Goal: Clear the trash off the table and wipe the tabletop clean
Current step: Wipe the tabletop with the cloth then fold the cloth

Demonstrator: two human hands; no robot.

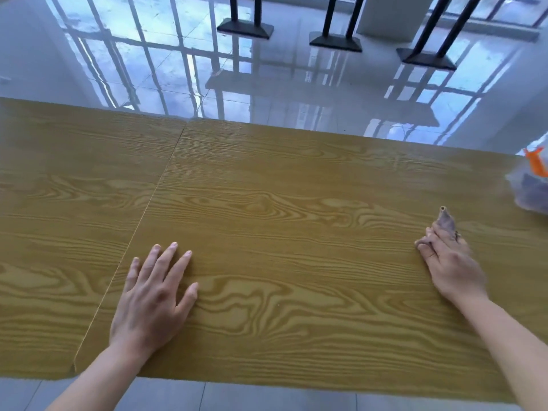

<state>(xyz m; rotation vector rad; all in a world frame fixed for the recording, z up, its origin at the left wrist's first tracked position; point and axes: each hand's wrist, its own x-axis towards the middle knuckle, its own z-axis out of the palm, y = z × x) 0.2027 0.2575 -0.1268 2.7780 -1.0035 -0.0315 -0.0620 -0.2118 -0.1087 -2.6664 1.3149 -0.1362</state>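
The left hand [154, 295] lies flat on the yellow-brown wood-grain table [281, 203], palm down, fingers spread and holding nothing, near the table's near edge and just right of a thin seam [142, 215] that runs from the far edge to the near edge. The bare left forearm comes in over the near edge.

The right hand [447, 262] is toward the right end of the table, well apart from the left one. Its fingers are pressed together on a small crumpled grey-purple cloth [446, 222]; the cloth sticks out beyond the fingertips, with a pointed tip aimed at the far edge, and seems to rest against the tabletop. Most of the cloth is hidden under the hand, and the hand is somewhat blurred, so how the thumb sits cannot be told. The right forearm crosses the near edge toward the right corner.

Beyond the right hand, at the right edge of the table, sits a clear plastic bag [530, 188] with something dark inside and an orange piece [536, 163] at its top; the frame cuts part of it off.

The tabletop between the two hands shows only wood grain. Past the far edge is a glossy white tiled floor [267, 84] mirroring window frames, and three black table bases [335, 41] stand on it.
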